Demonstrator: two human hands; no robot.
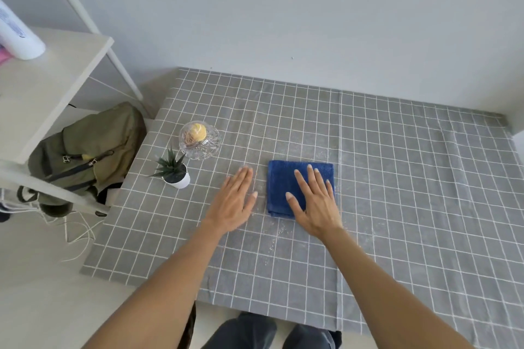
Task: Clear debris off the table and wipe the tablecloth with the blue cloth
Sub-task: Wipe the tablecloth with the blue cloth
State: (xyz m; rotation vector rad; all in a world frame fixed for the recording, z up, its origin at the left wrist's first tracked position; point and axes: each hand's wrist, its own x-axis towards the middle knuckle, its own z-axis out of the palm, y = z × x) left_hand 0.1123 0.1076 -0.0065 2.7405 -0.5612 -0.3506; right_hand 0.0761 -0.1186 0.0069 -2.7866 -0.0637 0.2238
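I pressed my right hand (314, 201), fingers spread wide and gripping nothing, flat on the folded blue cloth (286, 181) to wipe the tablecloth (397, 178); my left hand (235, 201), fingers together, steadied the fabric just beside it.

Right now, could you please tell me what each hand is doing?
Left hand: open, flat on the tablecloth.
Right hand: open, pressing on the blue cloth.
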